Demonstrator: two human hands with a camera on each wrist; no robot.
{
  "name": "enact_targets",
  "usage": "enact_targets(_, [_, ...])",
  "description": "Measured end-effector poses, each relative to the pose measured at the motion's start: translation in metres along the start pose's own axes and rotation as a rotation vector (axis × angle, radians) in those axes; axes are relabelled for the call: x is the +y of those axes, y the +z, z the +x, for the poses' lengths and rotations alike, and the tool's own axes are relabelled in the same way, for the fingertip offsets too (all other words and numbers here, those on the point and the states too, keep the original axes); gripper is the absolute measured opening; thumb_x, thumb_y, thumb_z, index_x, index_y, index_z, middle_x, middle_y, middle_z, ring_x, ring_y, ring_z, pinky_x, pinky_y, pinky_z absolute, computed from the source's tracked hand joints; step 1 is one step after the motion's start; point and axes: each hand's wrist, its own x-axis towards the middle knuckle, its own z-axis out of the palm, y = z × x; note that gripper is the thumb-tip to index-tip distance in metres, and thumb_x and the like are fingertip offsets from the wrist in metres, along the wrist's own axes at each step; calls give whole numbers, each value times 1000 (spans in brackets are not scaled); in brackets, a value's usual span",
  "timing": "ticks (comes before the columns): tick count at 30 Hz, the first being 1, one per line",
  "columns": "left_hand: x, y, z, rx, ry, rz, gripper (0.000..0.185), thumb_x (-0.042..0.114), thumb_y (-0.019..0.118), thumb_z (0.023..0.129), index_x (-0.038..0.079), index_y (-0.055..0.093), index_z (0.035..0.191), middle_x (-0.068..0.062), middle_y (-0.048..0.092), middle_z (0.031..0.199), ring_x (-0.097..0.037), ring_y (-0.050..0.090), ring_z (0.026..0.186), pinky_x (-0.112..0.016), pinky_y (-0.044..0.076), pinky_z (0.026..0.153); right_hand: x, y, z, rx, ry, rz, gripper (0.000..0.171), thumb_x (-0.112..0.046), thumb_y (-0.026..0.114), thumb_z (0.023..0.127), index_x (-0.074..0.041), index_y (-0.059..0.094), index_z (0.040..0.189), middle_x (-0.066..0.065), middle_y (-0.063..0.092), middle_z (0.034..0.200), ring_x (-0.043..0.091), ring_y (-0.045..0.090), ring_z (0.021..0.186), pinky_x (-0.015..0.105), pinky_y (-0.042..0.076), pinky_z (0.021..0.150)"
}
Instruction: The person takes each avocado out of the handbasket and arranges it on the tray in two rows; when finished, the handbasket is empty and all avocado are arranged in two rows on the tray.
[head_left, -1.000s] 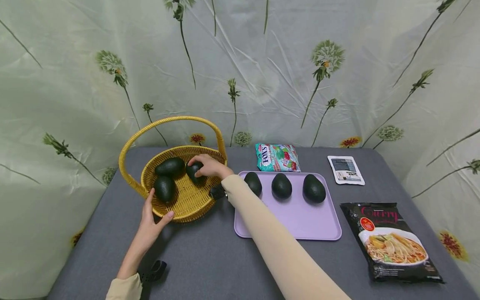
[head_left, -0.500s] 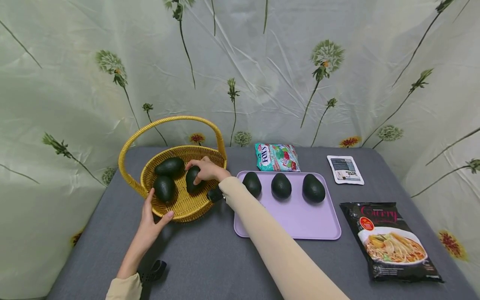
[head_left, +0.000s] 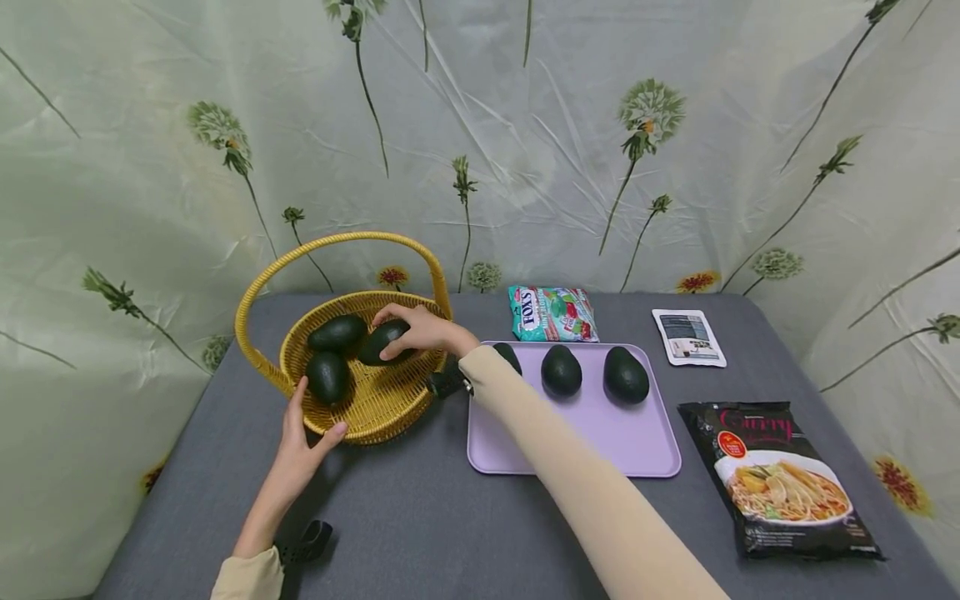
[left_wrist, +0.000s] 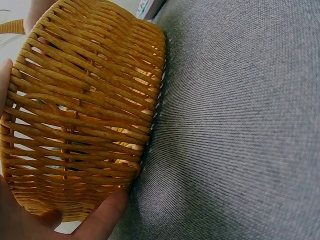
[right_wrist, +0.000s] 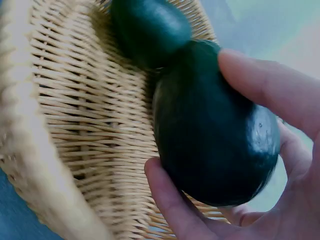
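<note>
In the head view, my right hand [head_left: 426,329] grips an avocado [head_left: 382,342] inside the yellow wicker basket [head_left: 390,421]. Seen from the right wrist, thumb and fingers wrap its sides, and its narrow end meets another avocado [right_wrist: 150,30]. Two more dark green avocados, one behind [head_left: 337,333] and one in front [head_left: 327,377], lie at the basket's left. My left hand [head_left: 298,450] holds the basket's near left side, a finger at the rim and the thumb lower on the wall. The left wrist view shows that thumb against the woven wall [left_wrist: 85,110], near the base.
A lilac tray [head_left: 577,450] right of the basket bears three avocados in a row, the leftmost partly hidden by my right sleeve. Behind it lies a candy bag [head_left: 553,314]. Farther right are a white packet [head_left: 688,337] and a black noodle bag [head_left: 783,483].
The avocado in my right hand has turned from upright to lying sideways, its end now toward the other avocados. My left hand and the basket have stayed put.
</note>
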Motion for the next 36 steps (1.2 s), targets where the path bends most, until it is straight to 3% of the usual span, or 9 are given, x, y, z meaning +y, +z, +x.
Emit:
enact_targets(4, [0, 0, 0, 3, -2, 1, 92, 24, 61, 95, 24, -10, 154, -21, -12, 155, -42, -9, 140, -71, 6, 100, -3, -13, -14, -5, -64, 31, 50, -19, 67, 90, -11, 47, 136, 4, 42, 137, 18, 50, 110, 29, 43, 87])
enact_targets(10, [0, -1, 0, -5, 2, 4, 93, 26, 61, 95, 25, -11, 154, -20, -13, 155, -42, -10, 140, -71, 7, 100, -1, -27, -39, -10, -101, 95, 51, -21, 67, 90, -12, 43, 134, 7, 46, 125, 19, 54, 103, 35, 45, 86])
enact_targets(18, [-1, 0, 0, 1, 19, 6, 92, 24, 61, 95, 23, -10, 154, -20, -12, 155, -41, -9, 140, -70, 6, 101, 14, -43, -75, -8, -182, 39, 46, -24, 60, 96, -19, 46, 140, 0, 37, 143, 16, 41, 120, 35, 40, 93])
enact_targets(27, [-1, 0, -1, -4, 10, 12, 93, 27, 61, 95, 22, -10, 154, -22, -13, 155, -43, -9, 140, -71, 7, 100, 40, -50, -120, 75, -102, 189, 51, -20, 56, 96, -23, 40, 144, 9, 39, 137, 28, 52, 106, 46, 49, 83])
enact_targets(31, [-1, 0, -1, -5, 10, 10, 92, 25, 61, 95, 22, -11, 154, -22, -13, 155, -43, -10, 139, -72, 7, 99, 53, -53, -141, 125, -78, 238, 56, -20, 57, 96, -26, 34, 147, 8, 31, 143, 30, 52, 110, 43, 49, 85])
enact_targets(36, [-1, 0, 0, -6, 19, 4, 92, 24, 60, 95, 22, -10, 154, -22, -13, 155, -42, -10, 140, -71, 6, 99, 70, -58, -162, 135, -65, 273, 53, -25, 53, 100, -25, 33, 149, 6, 25, 148, 32, 48, 116, 53, 46, 89])
